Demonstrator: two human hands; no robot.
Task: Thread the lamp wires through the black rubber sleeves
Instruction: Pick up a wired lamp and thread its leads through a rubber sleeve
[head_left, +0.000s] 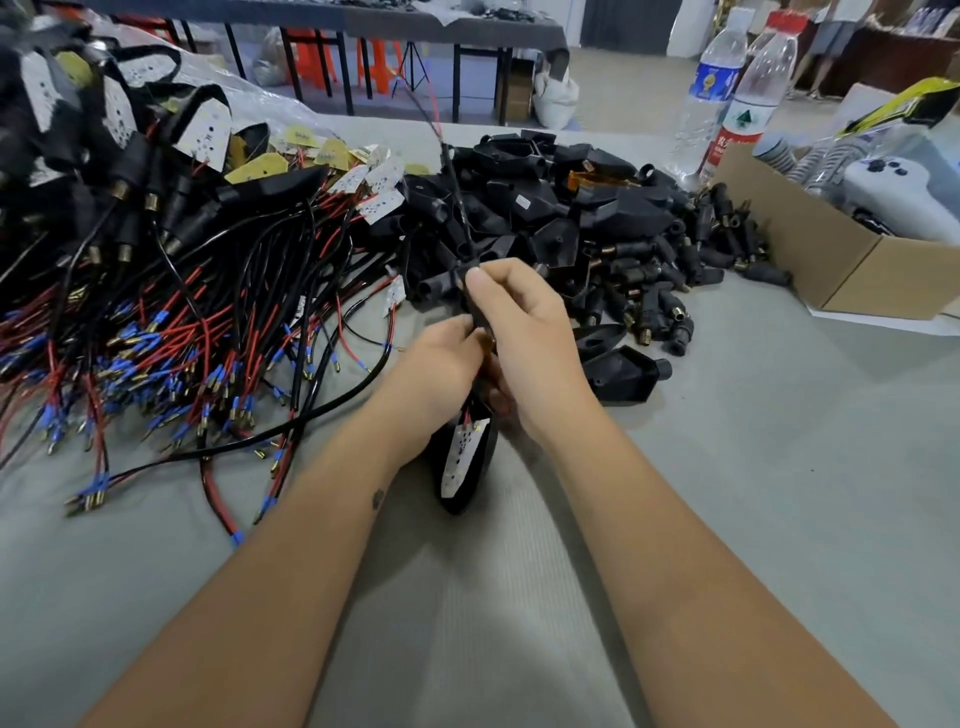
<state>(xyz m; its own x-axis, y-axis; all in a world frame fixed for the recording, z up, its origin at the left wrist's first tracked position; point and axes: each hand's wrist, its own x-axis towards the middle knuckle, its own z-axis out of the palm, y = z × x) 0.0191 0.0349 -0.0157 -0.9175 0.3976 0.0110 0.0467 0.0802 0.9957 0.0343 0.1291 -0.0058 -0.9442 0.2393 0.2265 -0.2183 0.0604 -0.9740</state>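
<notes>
Sleeve: we see a black rubber sleeve (475, 306) raised above the middle of the tabletop (753, 467), pinched between both hands.
Wires: a red and a black lamp wire (451, 171) rise from the sleeve's top towards the far edge; how far they run inside the sleeve we cannot tell.
Right hand: our right hand (524, 332) has its fingers curled, thumb and forefinger pinching the sleeve's upper end.
Left hand: our left hand (441, 364) is curled round the part just below the sleeve, touching the right hand.
Lamp: a black lamp housing (464, 462) with a white LED board hangs below the hands, its tip near the cloth.
Left pile: a heap of wired lamps (156, 291) with red and black leads and blue-collared terminals covers the left side of the tabletop.
Far pile: loose black housings and sleeves (597, 218) lie heaped just beyond the hands.
Right edge: an open cardboard box (831, 260) sits at the right edge, two water bottles (727, 98) behind it.
</notes>
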